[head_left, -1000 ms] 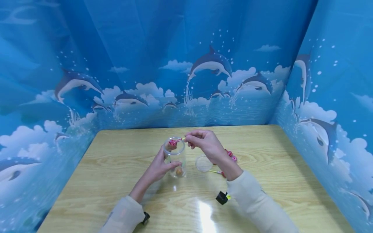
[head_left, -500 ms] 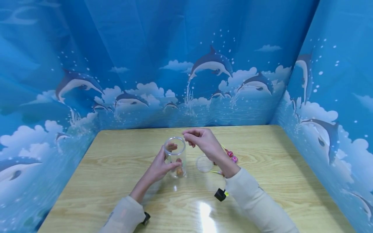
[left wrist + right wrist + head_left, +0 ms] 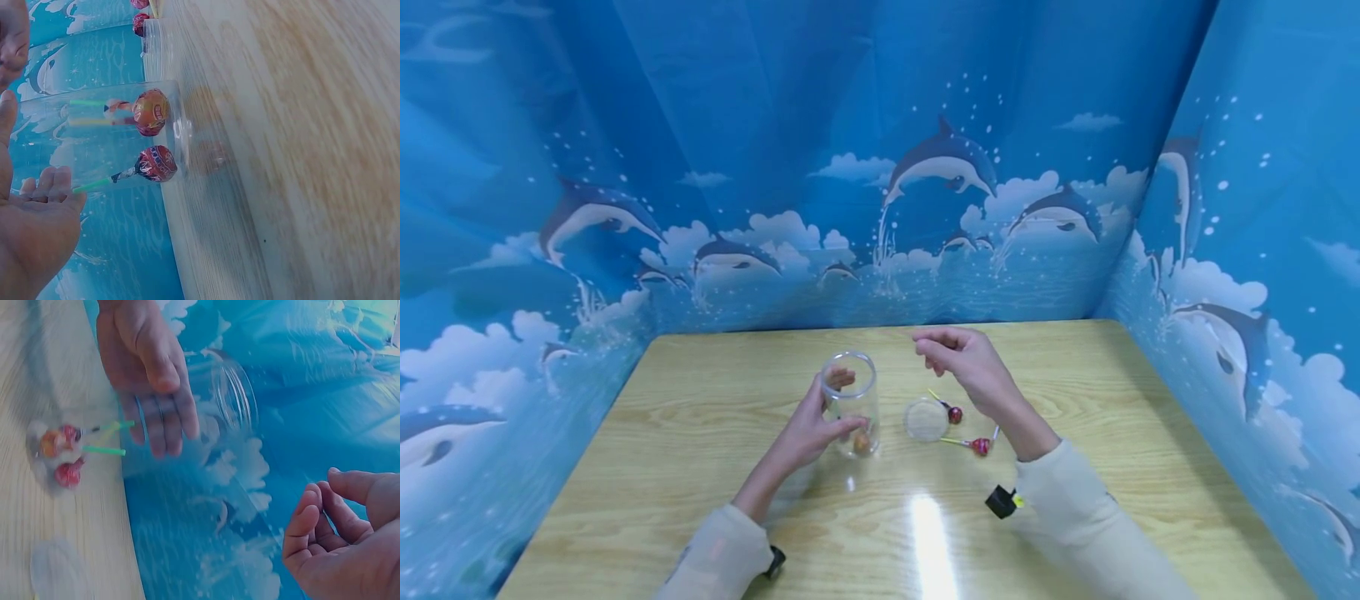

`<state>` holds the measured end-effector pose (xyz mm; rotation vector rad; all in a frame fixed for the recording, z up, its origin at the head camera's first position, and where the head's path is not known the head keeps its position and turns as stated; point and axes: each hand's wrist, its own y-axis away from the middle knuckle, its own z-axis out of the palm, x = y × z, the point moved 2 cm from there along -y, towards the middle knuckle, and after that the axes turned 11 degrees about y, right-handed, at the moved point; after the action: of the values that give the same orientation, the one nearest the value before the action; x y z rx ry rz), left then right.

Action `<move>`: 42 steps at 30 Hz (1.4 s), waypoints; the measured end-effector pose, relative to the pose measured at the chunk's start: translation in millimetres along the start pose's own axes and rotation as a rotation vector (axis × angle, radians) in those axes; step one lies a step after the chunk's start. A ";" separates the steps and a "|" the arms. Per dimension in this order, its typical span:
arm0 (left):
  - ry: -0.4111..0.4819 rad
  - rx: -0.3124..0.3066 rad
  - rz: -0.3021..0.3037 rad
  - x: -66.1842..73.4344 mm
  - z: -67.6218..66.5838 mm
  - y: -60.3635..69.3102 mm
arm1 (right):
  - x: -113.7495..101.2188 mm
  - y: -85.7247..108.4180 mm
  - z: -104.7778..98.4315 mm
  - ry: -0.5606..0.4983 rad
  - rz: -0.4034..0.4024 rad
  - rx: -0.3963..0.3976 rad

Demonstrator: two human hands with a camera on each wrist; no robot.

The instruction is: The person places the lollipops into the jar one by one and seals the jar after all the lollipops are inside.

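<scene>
A clear, open-topped jar (image 3: 871, 408) stands upright on the table. My left hand (image 3: 812, 425) holds it from the side, thumb in front and fingers behind the wall. Inside, at the bottom, lie an orange-wrapped lollipop (image 3: 151, 112) and a dark red lollipop (image 3: 157, 164); a second red lollipop (image 3: 70, 434) shows in the right wrist view. My right hand (image 3: 966, 362) hovers right of the jar, fingers loosely bent, holding nothing. Beneath it on the table are a red lollipop (image 3: 954, 414) and another red lollipop (image 3: 981, 447); my wrist hides part of that area.
A round clear lid (image 3: 925, 420) lies flat just right of the jar. The wooden table (image 3: 700, 467) backs onto a blue dolphin-print curtain (image 3: 760, 167), which also rises along both sides. Small black wrist cameras hang under both forearms.
The right hand has let go of a red lollipop, which dropped through the mouth into the jar. That hand has since moved right, off the rim. The left hand has stayed on the jar.
</scene>
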<state>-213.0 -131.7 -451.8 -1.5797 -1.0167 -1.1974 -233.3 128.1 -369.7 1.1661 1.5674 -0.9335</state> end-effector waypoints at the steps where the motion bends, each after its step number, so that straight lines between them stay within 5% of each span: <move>1: 0.003 -0.003 0.001 -0.4 -0.1 -0.1 | 2.3 2.1 -5.1 0.009 0.007 0.011; 18: 0.040 -0.015 -0.010 -2.1 -1.8 -2.3 | 53.7 37.2 -63.5 0.025 0.103 0.186; 42: -0.007 -0.009 -0.020 -3.1 -1.4 -0.7 | 119.8 72.2 -74.0 0.122 0.301 0.300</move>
<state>-214.6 -133.1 -454.6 -1.5852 -1.0352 -1.2129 -194.1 245.9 -467.9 1.6462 1.3233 -0.9282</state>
